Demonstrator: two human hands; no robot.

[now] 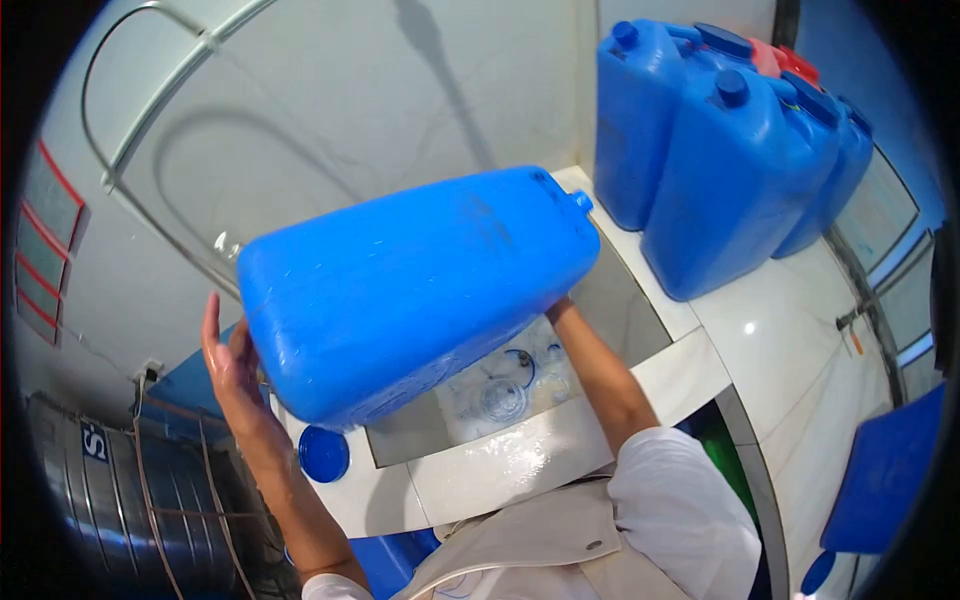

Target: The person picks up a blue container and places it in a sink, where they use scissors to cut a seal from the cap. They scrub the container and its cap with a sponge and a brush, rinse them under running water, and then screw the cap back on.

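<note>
A large, wet blue jerrycan (420, 285) lies on its side in the air above a sink basin (405, 425). Its small spout points to the upper right. My left hand (235, 375) is at the jerrycan's left end, supporting it with some fingers behind the edge and one finger raised. Under the right part of the jerrycan is my right hand (562, 308), its fingers mostly hidden by the plastic. Water and a clear round object (503, 400) show in the basin. A blue cap (324, 454) rests on the tiled rim near my left forearm.
Several blue jerrycans (740, 190) stand on the white tiled counter (760, 340) at the right, a red item (790, 62) among them. A curved metal pipe (160, 75) runs along the left wall. A ribbed metal tank (130, 510) is at lower left. Another blue container (885, 480) is at far right.
</note>
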